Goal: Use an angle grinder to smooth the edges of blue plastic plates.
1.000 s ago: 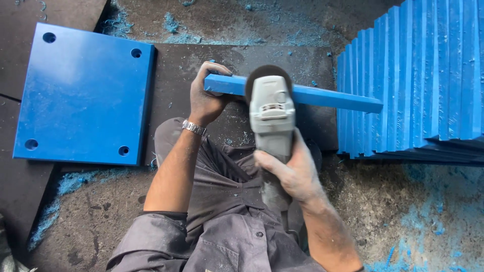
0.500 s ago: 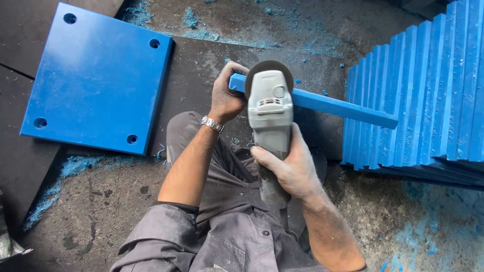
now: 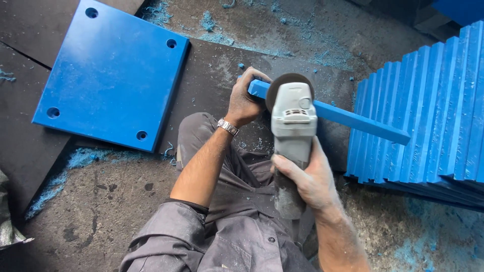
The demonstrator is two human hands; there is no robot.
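Observation:
My left hand (image 3: 244, 100) grips the left end of a blue plate standing on edge (image 3: 353, 119), which runs across in front of my knees. A grey angle grinder (image 3: 293, 126) is held by its handle in my right hand (image 3: 308, 180). Its dark disc (image 3: 289, 83) rests on the plate's top edge, right beside my left hand. A metal watch sits on my left wrist.
A square blue plate with four corner holes (image 3: 113, 74) lies flat on a dark mat at the left. Several blue plates (image 3: 433, 111) lean stacked on edge at the right. Blue shavings litter the concrete floor (image 3: 91, 211).
The view has shifted, so hands, grinder and plates sit lower and further right in frame. Both hands keep their holds, and the disc stays on the plate's edge.

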